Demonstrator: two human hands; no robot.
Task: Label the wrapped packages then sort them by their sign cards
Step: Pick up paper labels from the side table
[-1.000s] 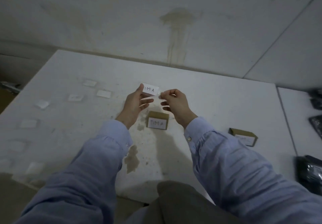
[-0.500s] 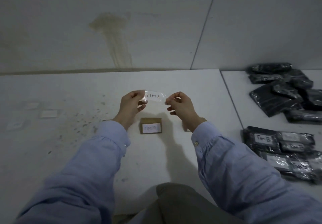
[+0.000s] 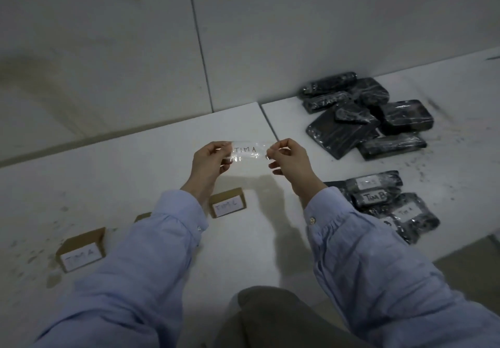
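Two hands hold a label [image 3: 247,150] reading "TIM A" taut above the table [image 3: 121,185]. The left hand [image 3: 208,163] and the right hand [image 3: 289,163] each pinch one end of its clear tape with curled fingers, probably to keep the sticky strip flat. The unlabelled packages [image 3: 365,120] lie far right and the labelled packages [image 3: 384,204] nearer right. Cardboard sign cards [image 3: 228,202] stand near left. The white, speckled table sections meet at a seam, and a pale panelled wall [image 3: 108,49] rises behind.
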